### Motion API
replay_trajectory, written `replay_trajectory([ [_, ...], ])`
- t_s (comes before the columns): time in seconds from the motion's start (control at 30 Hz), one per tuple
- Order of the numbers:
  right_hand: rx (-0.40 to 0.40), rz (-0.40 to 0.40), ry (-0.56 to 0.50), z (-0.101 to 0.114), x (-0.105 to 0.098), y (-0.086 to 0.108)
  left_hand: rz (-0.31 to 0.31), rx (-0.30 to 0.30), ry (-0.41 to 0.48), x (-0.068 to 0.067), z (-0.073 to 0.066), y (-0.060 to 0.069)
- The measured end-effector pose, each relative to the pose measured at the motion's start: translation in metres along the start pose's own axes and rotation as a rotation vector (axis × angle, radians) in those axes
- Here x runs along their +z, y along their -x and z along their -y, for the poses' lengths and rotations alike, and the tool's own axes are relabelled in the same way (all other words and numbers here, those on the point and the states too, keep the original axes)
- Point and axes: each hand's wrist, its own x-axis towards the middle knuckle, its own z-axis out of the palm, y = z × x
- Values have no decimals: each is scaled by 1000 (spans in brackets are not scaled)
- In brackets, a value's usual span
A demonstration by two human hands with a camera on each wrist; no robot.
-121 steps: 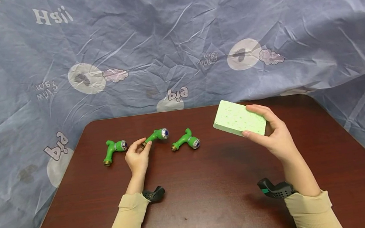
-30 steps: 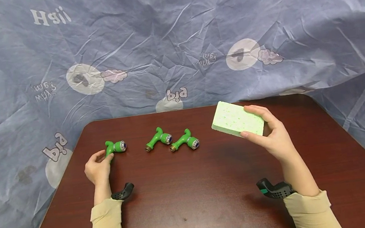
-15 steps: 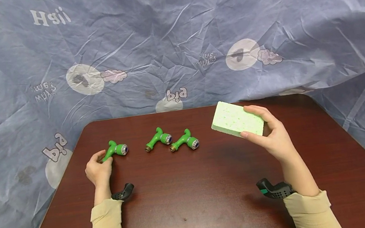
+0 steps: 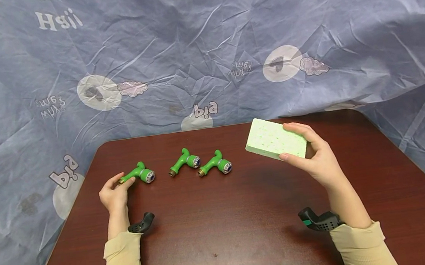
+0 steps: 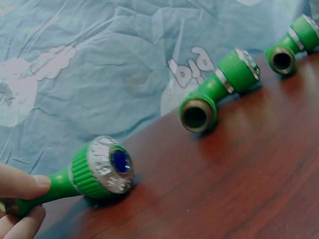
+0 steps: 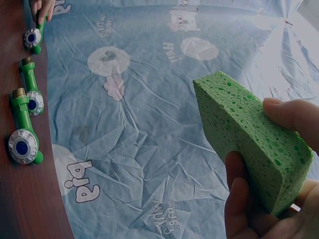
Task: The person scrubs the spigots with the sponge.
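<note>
At the left of the table my left hand (image 4: 115, 195) pinches a green faucet (image 4: 139, 173) by its brass-ended body, between thumb and fingers. The left wrist view shows that faucet's ribbed green knob (image 5: 88, 172) with a silver, blue-centred cap. My right hand (image 4: 315, 156) holds a pale green sponge (image 4: 275, 138) above the table, thumb on one side and fingers on the other. Pores cover the sponge (image 6: 249, 134) in the right wrist view. Two more green faucets lie between the hands: a middle faucet (image 4: 182, 161) and a right faucet (image 4: 215, 163), close side by side.
The dark red-brown table (image 4: 214, 227) reaches back to a wrinkled blue-grey cloth (image 4: 196, 56) with printed words and shapes. Black devices sit on both wrists, one on the left wrist (image 4: 142, 223) and one on the right wrist (image 4: 320, 220).
My left hand went from the middle faucet to the leftmost one and has turned it, its knob swinging right and toward me. The middle faucet now lies turned too. The right hand stays nearly still.
</note>
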Motion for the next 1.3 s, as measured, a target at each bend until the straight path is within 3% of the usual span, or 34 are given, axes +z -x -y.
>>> replay_trajectory([
  [0.17,-12,8,-6,0,0,0,92,-61,118,0,-1,-1],
  [0.37,-22,13,-14,0,0,0,188,-41,109,2,-1,1],
  [0.43,-21,12,-11,0,0,0,185,-12,43,3,0,2],
  [0.67,-16,12,-12,0,0,-1,74,148,-353,4,3,5],
  [0.83,-16,10,-17,0,0,-1,41,158,-375,4,2,5],
  [0.97,-20,15,-30,0,1,-1,-3,127,-266,6,-1,6],
  [1.07,-22,15,-30,0,1,-1,-18,106,-73,7,-4,6],
  [1.2,-24,16,-23,0,0,-1,21,86,166,8,-13,7],
  [1.3,-22,15,-15,0,1,-1,88,98,270,9,-23,10],
])
